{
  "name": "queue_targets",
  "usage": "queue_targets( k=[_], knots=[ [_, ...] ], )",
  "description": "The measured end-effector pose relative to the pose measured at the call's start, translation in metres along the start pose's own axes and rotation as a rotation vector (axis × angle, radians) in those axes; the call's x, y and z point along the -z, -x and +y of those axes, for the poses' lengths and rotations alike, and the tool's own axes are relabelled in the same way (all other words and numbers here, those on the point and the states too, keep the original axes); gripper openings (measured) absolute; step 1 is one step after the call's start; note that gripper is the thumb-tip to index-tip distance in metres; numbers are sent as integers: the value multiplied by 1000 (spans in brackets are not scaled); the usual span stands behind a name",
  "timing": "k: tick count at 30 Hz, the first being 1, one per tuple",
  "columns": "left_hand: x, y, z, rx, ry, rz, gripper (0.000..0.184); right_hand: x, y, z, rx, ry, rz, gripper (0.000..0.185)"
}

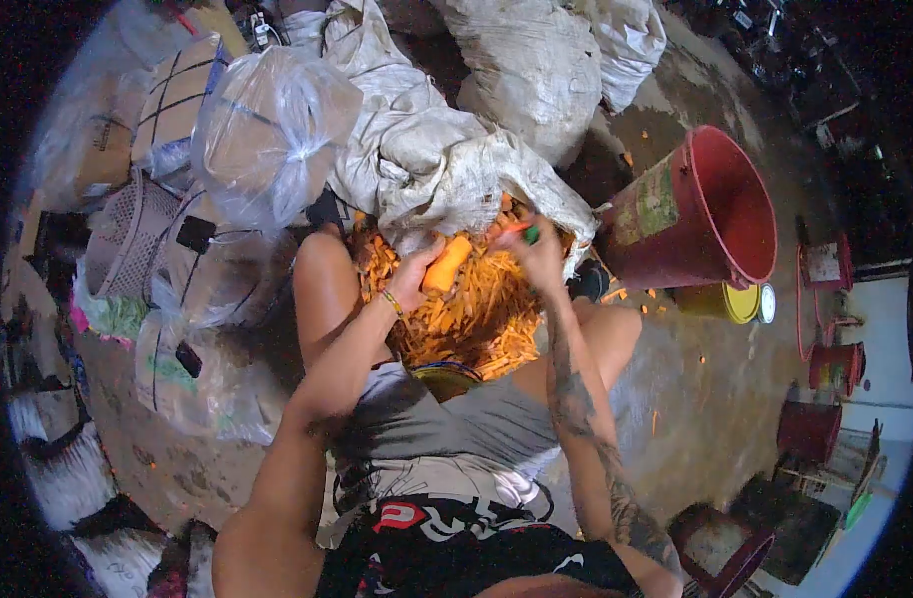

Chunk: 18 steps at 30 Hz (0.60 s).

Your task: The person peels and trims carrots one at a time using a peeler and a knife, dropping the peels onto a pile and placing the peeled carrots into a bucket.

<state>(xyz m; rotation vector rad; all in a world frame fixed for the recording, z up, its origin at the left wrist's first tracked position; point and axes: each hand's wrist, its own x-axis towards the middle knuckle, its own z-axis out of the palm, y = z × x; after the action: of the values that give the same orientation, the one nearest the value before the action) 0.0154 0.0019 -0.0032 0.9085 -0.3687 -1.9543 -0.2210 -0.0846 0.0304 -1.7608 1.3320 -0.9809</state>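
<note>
If the orange chunk [446,265] clamped in my left hand [411,277] turns slick, it could slip onto the shavings [486,309] beneath — or my right hand [543,255], closed on a green-and-red tool [531,235] near the chunk, might overshoot and nick me.

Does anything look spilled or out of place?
Yes: a few small orange scraps lie loose on the smooth brown floor near the large red plastic bucket, apart from the heap of thin orange strips.
</note>
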Motion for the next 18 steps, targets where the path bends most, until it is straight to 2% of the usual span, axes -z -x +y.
queue_targets(
  k=[1,4,6,7,10,11,12,13,14,15,17,18],
  knots=[
    [-11,3,0,-42,9,21,43,-15,7,12,268,150,-45,34],
    [-2,3,-3,-49,-43,-40,43,-17,7,25,63,-67,-80,32],
    [5,1,-2,-4,-6,-66,41,-3,-6,27,-172,-132,283,32],
    [3,0,-2,-2,75,-46,42,-7,-10,31,-153,-226,127,35],
    [-12,0,-5,-83,69,88,42,-19,23,-13,364,169,-149,39],
    [16,-9,-11,-59,-70,-57,44,-16,19,-5,280,117,-155,40],
    [18,-6,-10,14,-54,-71,45,-8,9,6,65,-37,-113,42],
    [15,-1,-4,77,-37,-86,46,1,-1,5,-218,-314,-7,44],
    [10,6,3,138,-23,-99,48,-1,-9,25,-325,-578,182,44],
    [-5,11,2,47,67,-23,48,1,-11,37,-277,-436,79,43],
    [-21,16,5,-15,57,25,43,-16,13,4,252,17,-83,42],
    [-27,15,6,-41,54,44,41,-20,21,-4,350,118,-135,40]
  ],
)
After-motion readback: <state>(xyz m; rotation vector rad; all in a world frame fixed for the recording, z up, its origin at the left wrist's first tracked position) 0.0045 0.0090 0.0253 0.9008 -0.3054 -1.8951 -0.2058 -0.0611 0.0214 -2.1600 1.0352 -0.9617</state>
